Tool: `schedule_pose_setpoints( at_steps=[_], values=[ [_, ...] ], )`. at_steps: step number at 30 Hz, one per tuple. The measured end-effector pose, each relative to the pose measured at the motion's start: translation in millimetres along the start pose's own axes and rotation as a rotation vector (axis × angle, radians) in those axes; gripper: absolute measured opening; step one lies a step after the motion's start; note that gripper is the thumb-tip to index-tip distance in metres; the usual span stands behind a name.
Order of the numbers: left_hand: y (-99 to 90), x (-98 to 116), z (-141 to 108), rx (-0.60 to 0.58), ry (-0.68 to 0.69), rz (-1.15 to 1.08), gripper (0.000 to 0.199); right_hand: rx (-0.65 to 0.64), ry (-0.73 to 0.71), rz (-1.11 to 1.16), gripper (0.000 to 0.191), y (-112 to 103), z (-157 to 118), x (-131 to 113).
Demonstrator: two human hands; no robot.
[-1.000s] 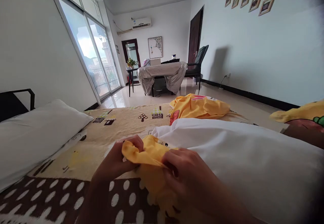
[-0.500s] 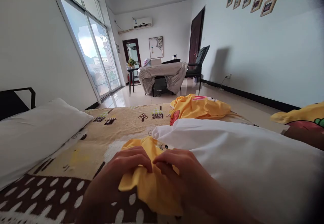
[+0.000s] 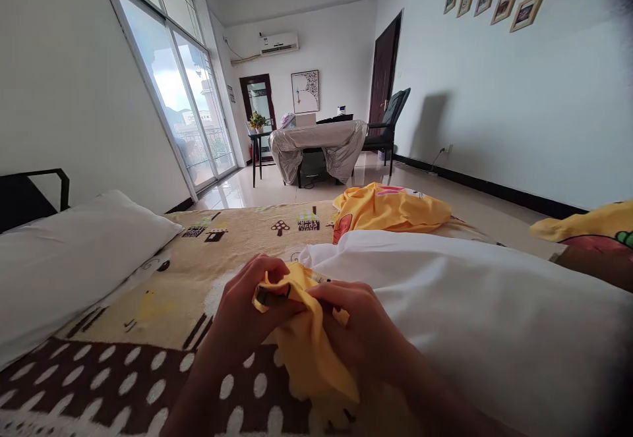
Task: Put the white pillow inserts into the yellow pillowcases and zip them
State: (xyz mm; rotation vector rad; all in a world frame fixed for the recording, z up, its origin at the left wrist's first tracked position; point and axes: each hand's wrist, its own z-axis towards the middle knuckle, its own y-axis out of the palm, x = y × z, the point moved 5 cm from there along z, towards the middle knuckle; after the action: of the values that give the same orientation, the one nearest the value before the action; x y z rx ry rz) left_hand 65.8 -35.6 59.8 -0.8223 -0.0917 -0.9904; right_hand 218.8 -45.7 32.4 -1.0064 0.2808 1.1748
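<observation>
A yellow pillowcase (image 3: 301, 351) with a printed animal face is bunched up in front of me. My left hand (image 3: 252, 298) pinches its edge, with the thumb in a fold that opens toward me. Close beside it, my right hand (image 3: 356, 318) grips the same cloth, its fingertips partly hidden by the fabric. The far part of the pillowcase lies against the near left corner of a bare white pillow (image 3: 445, 285). I cannot tell whether any of the pillow is inside it.
The patterned blanket (image 3: 237, 233) covers the bed. A second white pillow (image 3: 99, 246) lies at left. Crumpled yellow fabric (image 3: 390, 209) rests beyond the near pillow, and more yellow fabric (image 3: 593, 223) shows at far right. A covered table (image 3: 319, 135) and dark chair (image 3: 388, 127) stand farther off.
My left hand has risen and turned, lifting the pillowcase's edge so a fold opens. The right hand stays on the cloth, with its fingers slightly higher. Both pillows lie as before.
</observation>
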Motion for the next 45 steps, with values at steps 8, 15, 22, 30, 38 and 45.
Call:
schedule_pose_setpoints(
  at_steps=[8, 15, 22, 30, 38, 45],
  values=[
    [-27.9, 39.7, -17.8, 0.498, 0.28, 0.215, 0.02, 0.189, -0.064, -0.082, 0.014, -8.7, 3.8, -1.4],
    [3.6, 46.1, -15.3, -0.072, 0.224, 0.206, 0.009, 0.224, 0.006, -0.034, 0.016, -12.2, 4.7, 0.8],
    [20.1, 30.9, -10.5, -0.052, 0.098, 0.108, 0.01, 0.213, 0.024, -0.036, 0.016, -12.4, 4.9, 0.2],
    [20.3, 35.7, -20.9, -0.301, 0.069, -0.045, 0.006, 0.248, 0.014, -0.041, 0.014, -15.8, 4.9, 0.0],
    [24.4, 25.5, -17.2, -0.521, -0.122, -0.232, 0.014, 0.343, -0.066, -0.116, 0.012, -16.0, 1.2, -2.5],
    [7.2, 11.5, -9.8, 0.018, -0.19, -0.237, 0.016, 0.328, -0.033, -0.076, 0.013, -17.0, 0.6, -5.9]
  ],
)
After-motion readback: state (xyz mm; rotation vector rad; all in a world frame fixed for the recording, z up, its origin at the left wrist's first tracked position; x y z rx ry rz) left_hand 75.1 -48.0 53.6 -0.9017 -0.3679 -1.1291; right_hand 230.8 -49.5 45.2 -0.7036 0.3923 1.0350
